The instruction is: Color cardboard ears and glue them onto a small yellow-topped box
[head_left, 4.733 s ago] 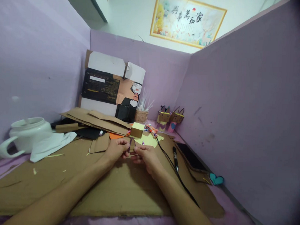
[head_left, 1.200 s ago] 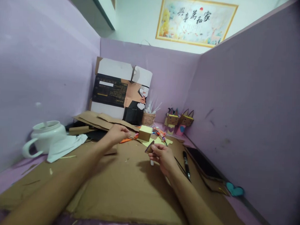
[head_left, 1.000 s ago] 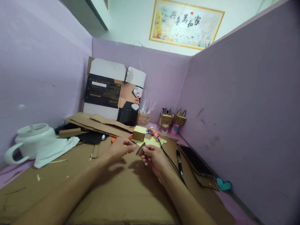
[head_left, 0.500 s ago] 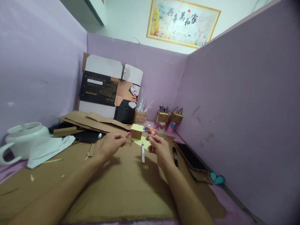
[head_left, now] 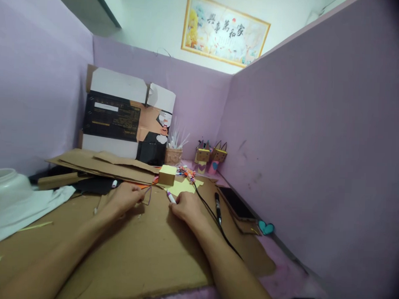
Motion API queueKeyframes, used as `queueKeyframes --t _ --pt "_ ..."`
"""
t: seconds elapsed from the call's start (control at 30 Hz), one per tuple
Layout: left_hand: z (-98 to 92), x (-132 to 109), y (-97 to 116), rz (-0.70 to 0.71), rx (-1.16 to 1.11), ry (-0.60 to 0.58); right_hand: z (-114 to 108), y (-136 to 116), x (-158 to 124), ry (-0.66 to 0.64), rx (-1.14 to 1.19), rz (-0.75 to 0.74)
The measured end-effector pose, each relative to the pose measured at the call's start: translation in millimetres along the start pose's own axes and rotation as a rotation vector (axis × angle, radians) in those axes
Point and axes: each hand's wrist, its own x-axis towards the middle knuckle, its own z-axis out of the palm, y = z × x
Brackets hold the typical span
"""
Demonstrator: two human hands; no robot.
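Observation:
My left hand [head_left: 127, 198] is closed, pinching a small pointed cardboard piece [head_left: 147, 196] with a purple edge above the brown cardboard sheet [head_left: 143, 256]. To its right, the fingers of my right hand [head_left: 187, 205] are wrapped round a white marker [head_left: 171, 197] whose purple end points away from me. Most of the marker's barrel is hidden by that hand. Just beyond both hands stands a small cardboard box [head_left: 166, 176] with a pale yellow top. Yellow paper [head_left: 183, 187] lies beside it.
A black pen [head_left: 218, 207] and a phone [head_left: 237, 203] lie on the right, with a thin black cable [head_left: 229, 244] nearby. Flat cardboard pieces [head_left: 104, 166] are stacked at back left. A white pot [head_left: 8, 191] stands left. Two cardboard figures [head_left: 203, 155] stand far back.
My right hand has come down onto the marker and taken hold of it. My left hand still pinches the cardboard piece. The view has swung right, and a black cable now shows.

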Motion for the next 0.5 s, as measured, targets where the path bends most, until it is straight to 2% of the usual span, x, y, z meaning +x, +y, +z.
queueKeyframes --t 0.17,0.3,0.4,0.5 --pt "3.1 -12 14 0.023 0.297 0.042 -3 1 0 -0.007 0.126 0.017" --pt "-0.6 -9 11 0.117 0.439 0.079 2 2 6 0.004 0.304 -0.020" --pt "-0.4 -9 8 0.142 0.383 0.086 8 5 11 0.020 0.450 -0.027" --pt "2.9 -10 8 0.064 0.144 0.031 13 8 14 0.005 0.593 -0.019"
